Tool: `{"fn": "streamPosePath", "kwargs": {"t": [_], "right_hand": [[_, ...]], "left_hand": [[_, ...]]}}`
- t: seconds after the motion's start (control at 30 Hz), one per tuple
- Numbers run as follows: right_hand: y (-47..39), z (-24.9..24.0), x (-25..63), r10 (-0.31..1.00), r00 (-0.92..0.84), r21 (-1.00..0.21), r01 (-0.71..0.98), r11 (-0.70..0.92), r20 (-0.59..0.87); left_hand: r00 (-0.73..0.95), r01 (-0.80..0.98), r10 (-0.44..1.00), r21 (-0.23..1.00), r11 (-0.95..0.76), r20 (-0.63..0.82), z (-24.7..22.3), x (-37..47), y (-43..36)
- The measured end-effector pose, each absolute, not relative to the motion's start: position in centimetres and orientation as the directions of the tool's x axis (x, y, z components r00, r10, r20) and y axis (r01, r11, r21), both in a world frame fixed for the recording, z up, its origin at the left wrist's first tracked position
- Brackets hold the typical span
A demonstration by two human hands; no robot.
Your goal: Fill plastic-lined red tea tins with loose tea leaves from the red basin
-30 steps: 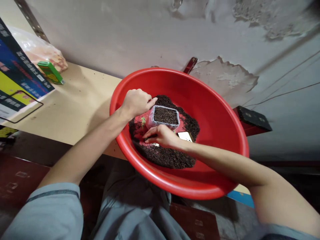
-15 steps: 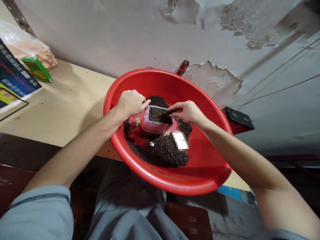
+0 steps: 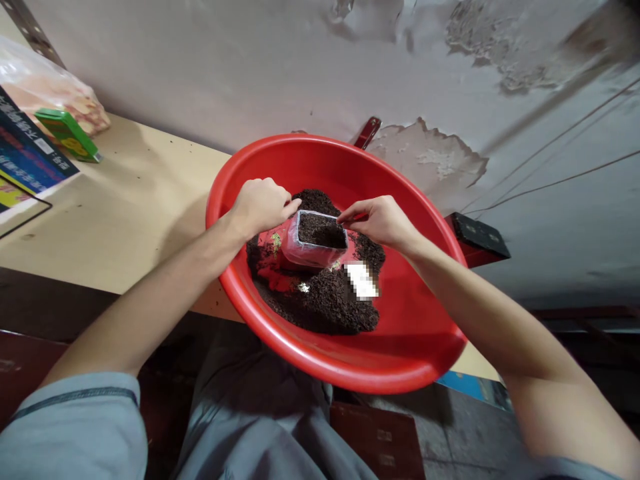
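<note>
Now that my right hand [image 3: 384,220], fingers bunched, has left the loose soil [image 3: 333,308] for the filled container [image 3: 313,255], it and my curled left hand [image 3: 265,205] flank that container inside the red basin [image 3: 407,313] (whether either pinches anything, I can't tell).

At mid-frame, a large round red plastic basin [image 3: 325,367] rests on a pale flat worktop [image 3: 150,213]. Inside, dark crumbly soil [image 3: 345,310] lies around a translucent rectangular plastic container [image 3: 315,254], itself holding soil. The left hand [image 3: 263,205] is at the container's upper-left corner; the right hand [image 3: 384,221], its grip pinched, is at its right edge. A small green box [image 3: 70,135] stands at upper left.
</note>
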State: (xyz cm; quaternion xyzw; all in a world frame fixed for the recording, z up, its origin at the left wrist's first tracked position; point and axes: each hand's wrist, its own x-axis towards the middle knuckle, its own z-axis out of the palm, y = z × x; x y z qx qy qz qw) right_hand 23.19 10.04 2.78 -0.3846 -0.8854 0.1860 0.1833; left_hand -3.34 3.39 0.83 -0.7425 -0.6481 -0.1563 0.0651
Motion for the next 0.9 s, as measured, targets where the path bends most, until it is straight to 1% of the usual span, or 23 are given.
{"fn": "streamPosePath", "kwargs": {"t": [0.07,0.17,0.23,0.3,0.37,0.5,0.6,0.63,0.7,0.77,0.8,0.83,0.87,0.9], "right_hand": [[9.7,2.7,23.0,0.699,-0.692,-0.416,0.591,0.691,0.178],[8.7,2.3,23.4,0.579,-0.805,-0.276,0.532,0.801,0.131],[7.9,1.8,24.1,0.529,-0.840,-0.172,0.507,0.845,0.122],[7.4,1.2,25.1,0.493,-0.861,-0.102,0.483,0.870,0.124],[7.2,0.5,26.0,0.469,-0.876,-0.076,0.463,0.883,0.113],[7.0,0.2,26.9,0.473,-0.876,-0.076,0.467,0.881,0.100],[5.6,0.3,25.6,0.488,-0.861,-0.122,0.474,0.872,0.143],[4.8,0.0,24.7,0.489,-0.854,-0.162,0.465,0.870,0.177],[2.9,-1.4,22.3,0.452,-0.866,-0.294,0.384,0.875,0.215],[1.1,-4.1,19.0,0.369,-0.913,-0.468,0.255,0.846,0.171],[0.4,-5.9,17.2,0.342,-0.931,-0.542,0.222,0.811,0.130],[0.1,-7.9,15.2,0.372,-0.925,-0.595,0.254,0.763,0.083],[0.0,-9.8,13.3,0.434,-0.901,-0.627,0.331,0.705,0.013],[0.3,-11.6,11.5,0.508,-0.859,-0.630,0.433,0.645,-0.070]], "left_hand": [[0.110,0.983,0.944,0.105,-0.149,0.311,0.9,-3.3,3.3],[0.099,0.984,0.949,0.113,-0.139,0.299,1.0,-3.4,3.3],[0.111,0.983,0.947,0.106,-0.149,0.303,0.9,-3.5,3.4],[0.136,0.980,0.936,0.094,-0.175,0.326,0.7,-3.6,3.5],[0.146,0.975,0.929,0.107,-0.193,0.339,0.6,-3.7,3.7],[0.135,0.962,0.938,0.185,-0.201,0.320,0.3,-3.9,3.9],[0.135,0.951,0.933,0.222,-0.217,0.333,0.2,-4.0,4.1],[0.133,0.949,0.931,0.226,-0.218,0.339,0.1,-4.1,4.2],[0.123,0.953,0.928,0.219,-0.209,0.351,0.1,-4.2,4.3],[0.113,0.961,0.927,0.198,-0.194,0.358,0.1,-4.3,4.3],[0.105,0.964,0.928,0.192,-0.183,0.356,0.1,-4.3,4.2],[0.096,0.966,0.931,0.192,-0.173,0.352,0.2,-4.3,4.2],[0.088,0.966,0.933,0.198,-0.165,0.348,0.2,-4.4,4.1],[0.082,0.964,0.934,0.209,-0.162,0.347,0.2,-4.4,4.1]]}}
